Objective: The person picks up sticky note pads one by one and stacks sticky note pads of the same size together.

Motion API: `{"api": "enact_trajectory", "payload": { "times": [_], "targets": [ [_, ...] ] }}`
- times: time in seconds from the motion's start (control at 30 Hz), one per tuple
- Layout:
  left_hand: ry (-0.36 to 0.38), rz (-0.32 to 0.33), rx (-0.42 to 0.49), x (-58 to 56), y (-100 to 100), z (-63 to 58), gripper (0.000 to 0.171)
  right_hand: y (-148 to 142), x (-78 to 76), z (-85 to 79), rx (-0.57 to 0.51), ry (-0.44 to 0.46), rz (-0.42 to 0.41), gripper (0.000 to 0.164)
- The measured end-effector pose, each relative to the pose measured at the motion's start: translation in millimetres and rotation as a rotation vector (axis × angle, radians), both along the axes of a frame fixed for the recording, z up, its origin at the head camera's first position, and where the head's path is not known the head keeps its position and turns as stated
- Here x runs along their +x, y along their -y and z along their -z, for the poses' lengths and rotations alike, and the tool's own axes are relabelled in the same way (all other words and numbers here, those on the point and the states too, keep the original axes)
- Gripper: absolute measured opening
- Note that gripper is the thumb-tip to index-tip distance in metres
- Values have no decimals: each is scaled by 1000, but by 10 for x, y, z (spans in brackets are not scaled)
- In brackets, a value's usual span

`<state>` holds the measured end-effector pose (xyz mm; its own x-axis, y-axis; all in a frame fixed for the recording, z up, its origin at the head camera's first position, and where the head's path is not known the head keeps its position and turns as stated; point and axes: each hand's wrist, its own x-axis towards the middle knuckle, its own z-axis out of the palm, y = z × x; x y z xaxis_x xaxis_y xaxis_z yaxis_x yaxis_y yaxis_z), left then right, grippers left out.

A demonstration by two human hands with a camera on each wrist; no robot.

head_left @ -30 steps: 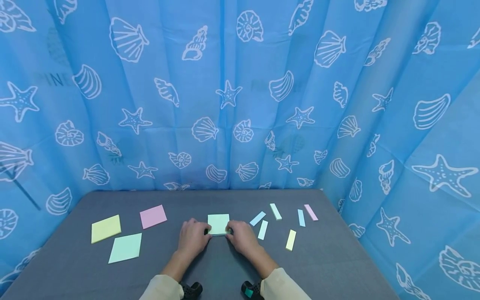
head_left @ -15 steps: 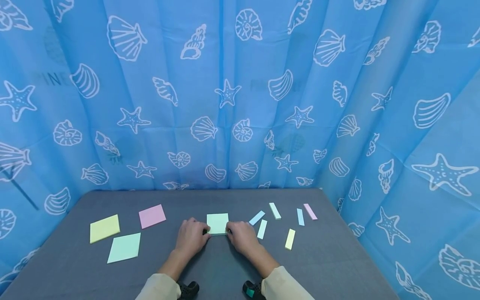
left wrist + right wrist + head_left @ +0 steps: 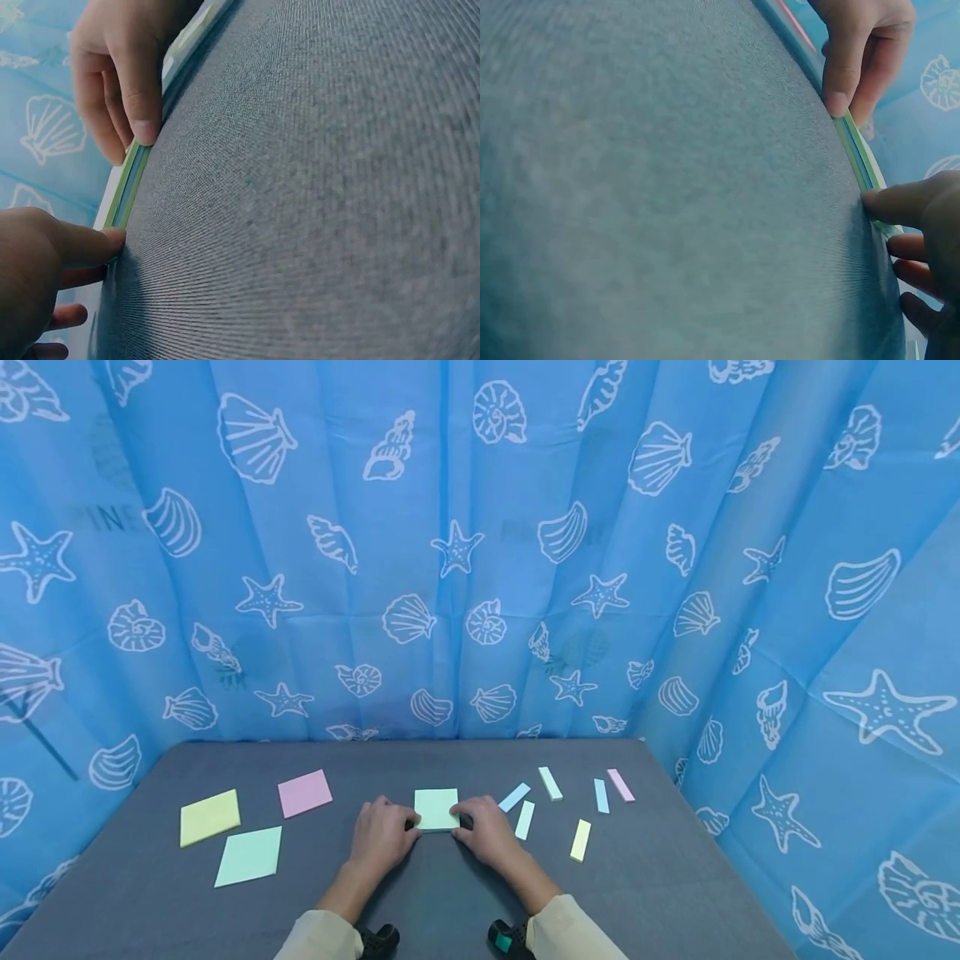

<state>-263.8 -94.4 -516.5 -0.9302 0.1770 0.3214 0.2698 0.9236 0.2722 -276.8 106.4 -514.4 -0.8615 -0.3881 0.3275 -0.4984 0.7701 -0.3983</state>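
A stack of light-green sticky notes (image 3: 437, 808) lies flat at the middle of the table. Its near edge shows layered green and blue bands in the left wrist view, where the edge of the stack (image 3: 128, 186) runs between both hands. My left hand (image 3: 382, 835) pinches the left side near the front corner, thumb at the near edge. On the opposite side my right hand (image 3: 487, 833) holds the right edge between thumb and index finger. In the right wrist view, the right hand's thumb (image 3: 892, 201) touches the near edge.
Yellow (image 3: 210, 818), pink (image 3: 305, 793) and green note pads (image 3: 249, 856) lie at the left. Several narrow strips, including a yellow strip (image 3: 581, 840) and a pink strip (image 3: 621, 785), are scattered right of my right hand. A blue shell-print curtain (image 3: 480, 568) hangs behind the grey table (image 3: 645, 902).
Both hands stay at the stack's sides. The right hand's index finger and thumb have spread slightly apart at the right edge. The stack has hardly moved.
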Motion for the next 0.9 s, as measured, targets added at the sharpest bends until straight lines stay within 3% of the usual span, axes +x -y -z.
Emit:
{"api": "enact_trajectory", "payload": {
  "times": [0.23,0.57,0.9],
  "targets": [
    [-6,-9,26,7,1,27,22,12,-13,-9,10,21,0,24],
    [50,-13,155,54,107,78,27,5,-23,-12,12,38,5,23],
    [14,45,136,29,371,55,28,-27,-17,-7,-13,-15,-41,24]
  ]
}}
